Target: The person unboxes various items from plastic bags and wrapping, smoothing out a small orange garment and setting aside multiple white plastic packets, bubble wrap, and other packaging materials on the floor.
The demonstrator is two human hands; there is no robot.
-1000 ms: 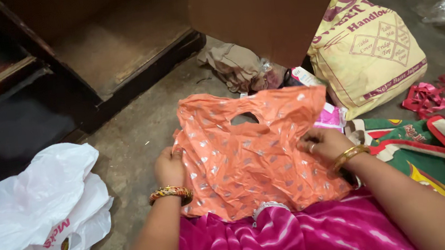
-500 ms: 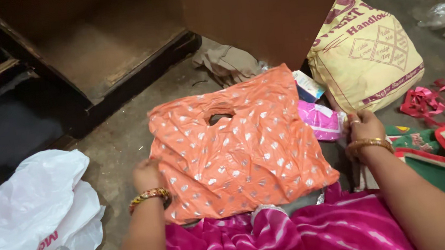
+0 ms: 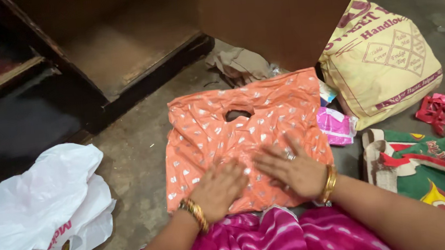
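An orange plastic bag (image 3: 222, 125) with silver spots and a cut-out handle lies flat on the floor in front of my pink-clad lap (image 3: 275, 241). Both my hands rest palm-down on its near half. My left hand (image 3: 220, 188) presses the lower middle, fingers spread. My right hand (image 3: 288, 166), with a ring and a gold bangle, lies flat just to its right. Neither hand grips anything.
A white plastic bag (image 3: 37, 211) lies crumpled at the left. A yellow printed cloth bag (image 3: 383, 57) stands at the right, with a pink packet (image 3: 335, 126), red ribbon (image 3: 441, 108) and a green printed bag (image 3: 429, 160) nearby. A dark wooden cupboard (image 3: 119, 48) stands open behind.
My hands left the bag's side edges and came to its middle, palms down. The bag now lies flatter on the floor.
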